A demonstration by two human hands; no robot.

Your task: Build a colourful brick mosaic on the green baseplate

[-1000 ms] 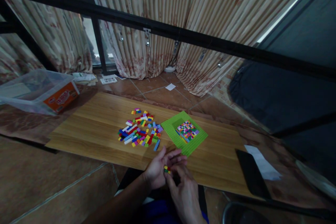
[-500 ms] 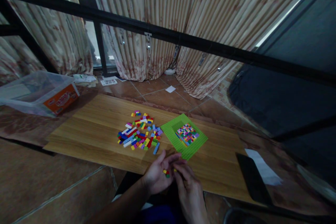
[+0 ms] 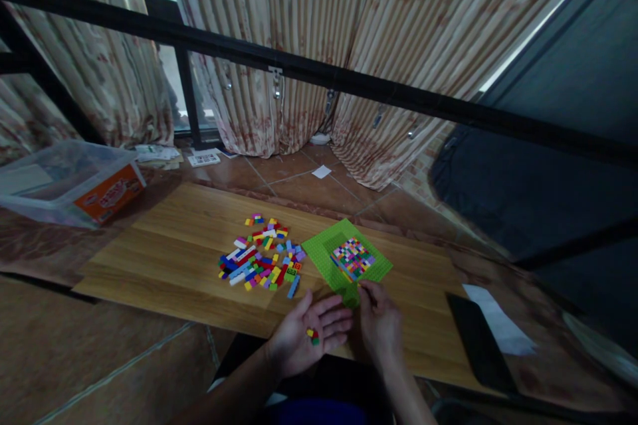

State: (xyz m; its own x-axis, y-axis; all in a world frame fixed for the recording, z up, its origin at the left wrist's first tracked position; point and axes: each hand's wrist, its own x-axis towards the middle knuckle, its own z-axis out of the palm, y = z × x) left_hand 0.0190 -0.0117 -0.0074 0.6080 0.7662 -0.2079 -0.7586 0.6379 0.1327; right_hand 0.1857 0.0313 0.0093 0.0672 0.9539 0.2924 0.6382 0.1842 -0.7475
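My left hand (image 3: 306,339) lies palm up above the table's near edge, fingers stretched out. On its palm rest a few small toy bricks (image 3: 312,336), yellow, red and green. My right hand (image 3: 379,322) is pinched on a small yellow brick (image 3: 359,284), mostly hidden by the fingertips. Those fingertips are over the near corner of a green baseplate (image 3: 319,247). A block of many-coloured bricks (image 3: 353,257) stands on the baseplate, close to the pinched fingers. Left of the plate, a loose pile of mixed bricks (image 3: 262,259) is spread on the table.
The wooden table (image 3: 164,252) runs across the view. A clear plastic bin (image 3: 60,179) with an orange label is at the far left. A dark flat object (image 3: 478,342) and white paper (image 3: 498,319) lie at the right. A black rail (image 3: 309,73) crosses before striped curtains (image 3: 299,0).
My right hand has moved away from my left palm, up and right to the baseplate, with a yellow brick in its fingers. My left fingers have spread out more.
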